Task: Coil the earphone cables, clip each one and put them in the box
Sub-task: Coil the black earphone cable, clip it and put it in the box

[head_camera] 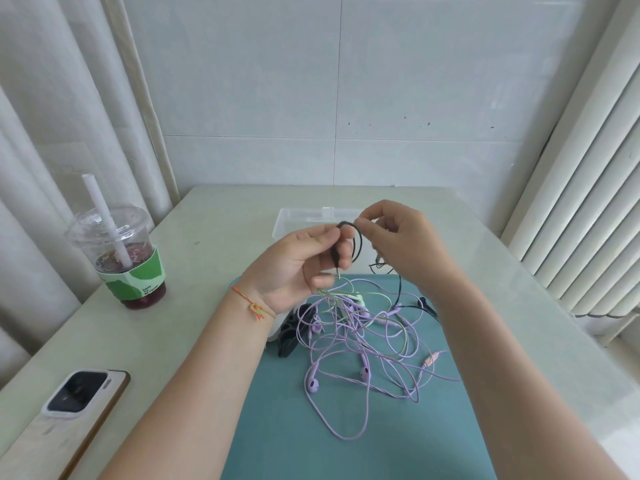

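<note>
Right, the black earphone cable (pixel 358 242) is being coiled mid-frame, just above the tangle. The plug end is pinched by the left hand (pixel 304 261), jack tip pointing down; the top of the loop is nipped between thumb and forefinger of the right hand (pixel 398 240).

Risks, as judged: the black tail is trailed down to the right into the tangle (pixel 363 341), so a snag is likely if more is pulled thru, and purple/green leads could be dragged up w/ it. The loop is small and springy; if either pinch is eased before clipping, it'd prob. be lost.

Count: one black cable in hand; purple and pale green cables on the teal mat (pixel 277 427), approx. two or three sets, exact no. can't be told. Three purple earbuds (pixel 313 384) are made out. Dark clips (pixel 291 332) at the mat's left edge, no. unclear. One clear box (pixel 287 220) behind the hands. One drink cup (pixel 121 258) left, one phone (pixel 79 396) lower left.
</note>
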Demonstrator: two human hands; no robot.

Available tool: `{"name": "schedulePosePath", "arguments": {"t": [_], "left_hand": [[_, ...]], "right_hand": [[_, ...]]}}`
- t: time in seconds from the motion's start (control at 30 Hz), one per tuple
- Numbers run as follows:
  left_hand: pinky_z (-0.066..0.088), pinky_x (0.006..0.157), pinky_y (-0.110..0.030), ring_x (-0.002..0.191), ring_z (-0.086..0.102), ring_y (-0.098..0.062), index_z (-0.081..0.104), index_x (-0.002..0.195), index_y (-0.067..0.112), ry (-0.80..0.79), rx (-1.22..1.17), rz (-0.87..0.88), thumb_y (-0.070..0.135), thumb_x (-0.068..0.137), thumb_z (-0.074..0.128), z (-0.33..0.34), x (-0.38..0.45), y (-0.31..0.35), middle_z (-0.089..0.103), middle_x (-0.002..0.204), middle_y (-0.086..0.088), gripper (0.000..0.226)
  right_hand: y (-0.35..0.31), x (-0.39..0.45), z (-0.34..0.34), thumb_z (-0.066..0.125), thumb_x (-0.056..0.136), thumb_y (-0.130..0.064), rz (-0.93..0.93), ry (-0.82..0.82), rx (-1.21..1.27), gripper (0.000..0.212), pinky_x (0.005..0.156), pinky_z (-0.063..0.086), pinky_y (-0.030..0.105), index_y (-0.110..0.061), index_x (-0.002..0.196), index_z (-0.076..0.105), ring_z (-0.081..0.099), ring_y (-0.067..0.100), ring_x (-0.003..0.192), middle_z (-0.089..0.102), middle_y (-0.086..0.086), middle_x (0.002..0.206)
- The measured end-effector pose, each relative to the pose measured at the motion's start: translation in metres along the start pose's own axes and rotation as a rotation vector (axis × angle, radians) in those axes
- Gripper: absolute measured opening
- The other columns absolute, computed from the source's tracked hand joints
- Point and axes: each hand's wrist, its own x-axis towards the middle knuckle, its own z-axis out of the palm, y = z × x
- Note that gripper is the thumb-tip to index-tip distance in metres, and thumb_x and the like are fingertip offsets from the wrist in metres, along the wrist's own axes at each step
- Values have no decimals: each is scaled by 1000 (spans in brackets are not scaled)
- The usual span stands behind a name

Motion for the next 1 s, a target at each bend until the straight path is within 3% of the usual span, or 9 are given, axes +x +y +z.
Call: {"name": "schedulePosePath", "arguments": {"t": [0.17,0.23,0.3,0.43,0.57,0.7,0.83,1.0], "left_hand": [[54,49,-16,78,71,-14,77,87,8,82,-397,80,16,87,50,3,1,4,71,83,-4,28],[56,54,-17,87,73,-18,76,90,8,134,-433,126,17,85,53,3,2,4,73,91,-5,25],[57,58,-18,94,72,-17,72,98,11,189,-411,171,18,87,53,1,4,4,74,96,-2,23],[53,54,-19,94,71,-13,67,105,17,369,-68,238,22,98,51,-6,6,1,74,98,1,18],[41,45,-17,84,73,-13,74,98,16,541,416,262,22,93,63,-7,7,-7,76,95,0,13],[40,46,-15,67,66,-1,77,93,16,563,666,227,24,88,69,-6,10,-13,76,82,4,11],[41,46,-20,70,64,-9,75,90,15,437,727,130,24,94,62,-7,8,-12,72,72,0,17],[20,38,-17,56,41,-12,70,86,10,227,459,-53,26,102,46,-8,7,-9,45,59,0,34]], "right_hand": [[-7,-7,5,54,96,-22,6,-218,-14,30,48,43,25,-28,69,64,50,14,46,60,-2,58],[-9,-10,8,54,96,-24,20,-326,-70,32,58,50,30,-29,68,67,58,14,52,65,-2,61],[-9,-13,9,55,96,-25,49,-427,-136,25,58,49,22,-31,76,70,63,12,57,68,-3,65],[-9,-13,9,57,93,-23,87,-477,-191,15,58,49,21,-18,90,71,68,16,58,65,1,64],[-8,-13,11,61,91,-28,89,-509,-243,12,67,55,41,-22,89,71,66,13,54,64,1,64],[-6,-11,8,67,87,-31,38,-398,-268,7,57,48,27,-27,83,70,55,13,51,60,0,64],[-6,-8,1,70,82,-28,-17,-251,-216,5,48,35,21,-25,79,72,39,9,48,52,-2,60],[-4,-5,0,75,79,-26,-5,-124,-102,11,47,36,24,-18,75,68,43,15,50,62,5,63]]}}
